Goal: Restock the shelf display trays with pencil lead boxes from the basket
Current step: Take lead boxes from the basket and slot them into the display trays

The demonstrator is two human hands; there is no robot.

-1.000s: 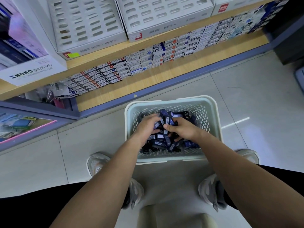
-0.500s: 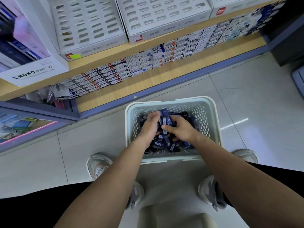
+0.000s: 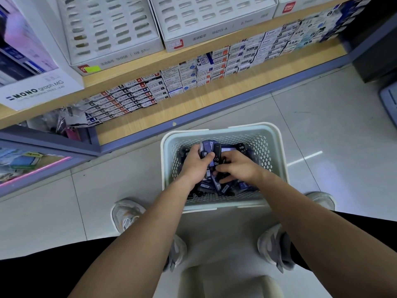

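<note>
Lead boxes (image 3: 223,187) are lying jumbled in the basket (image 3: 253,127). Left hand (image 3: 196,166) is curling round a bunch, right hand (image 3: 241,168) is pinching one black box, long axis pointing shelfward. Display trays (image 3: 107,29) are sitting up-left, so I reckon the left hand is nearer.

Left hand (image 3: 196,167) and right hand (image 3: 239,168) reach down close together, both curled, gripping.

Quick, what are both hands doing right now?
Left hand: gripping a bunch of pencil lead boxes.
Right hand: pinching a black HB 0.7 lead box.
</note>
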